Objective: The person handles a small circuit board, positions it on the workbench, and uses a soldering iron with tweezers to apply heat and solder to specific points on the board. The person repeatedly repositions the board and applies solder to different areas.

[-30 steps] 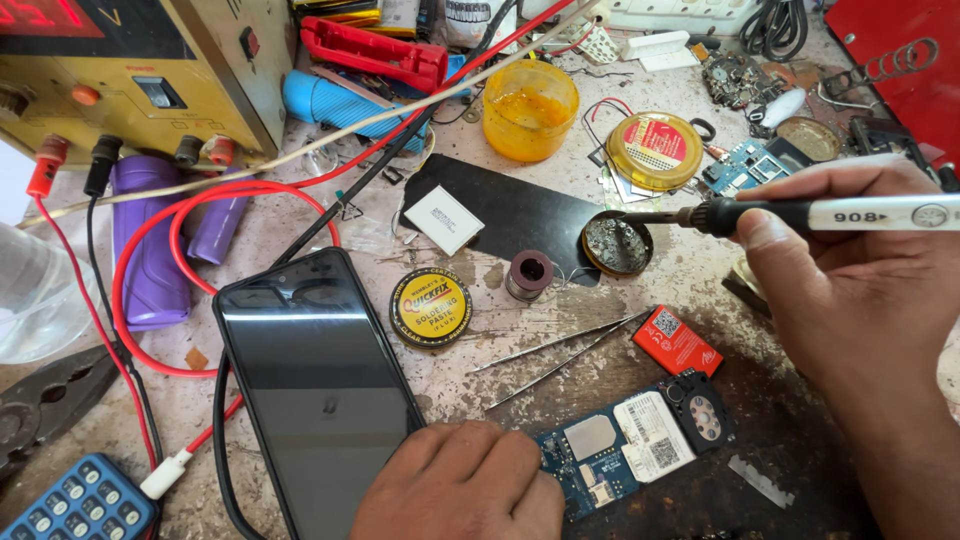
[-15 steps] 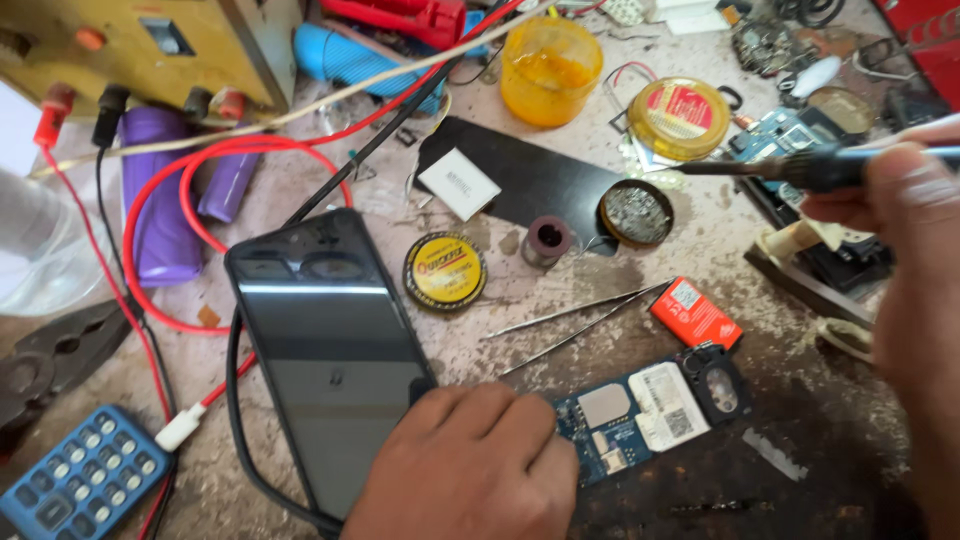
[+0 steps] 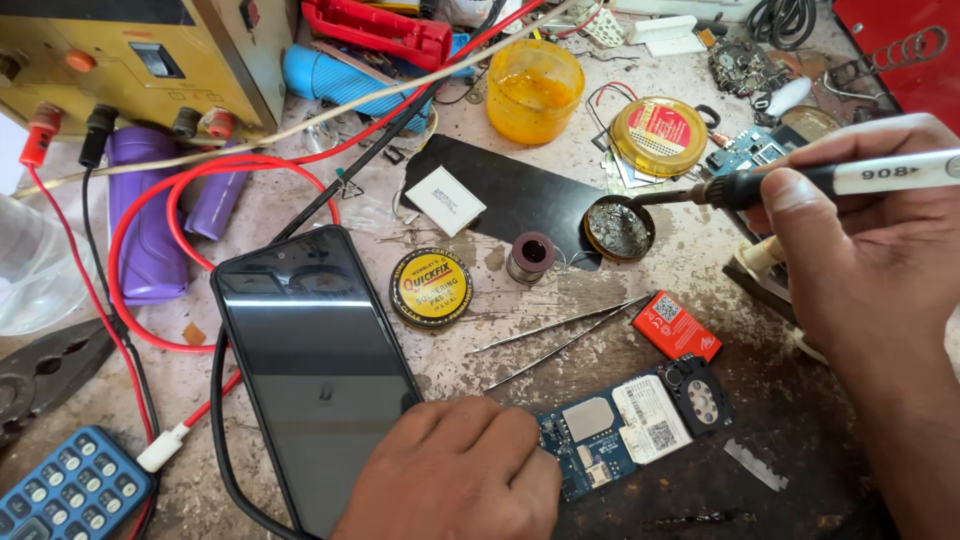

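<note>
On the cluttered workbench lie one dark phone (image 3: 315, 370), one blue circuit board (image 3: 630, 425), two round tins and one pair of tweezers (image 3: 560, 335). Right hand (image 3: 870, 250) is closed around one soldering iron (image 3: 800, 182), tip at a small dish (image 3: 619, 228). Left hand (image 3: 455, 470), fingers curled, presses the board's left end

Two bare hands: left hand (image 3: 455, 470) at near centre, right hand (image 3: 860, 250) at right. No gloves, rings, watch or sleeves in view; right forearm bare to the frame edge. Short, plain nails on thumb and fingers
</note>
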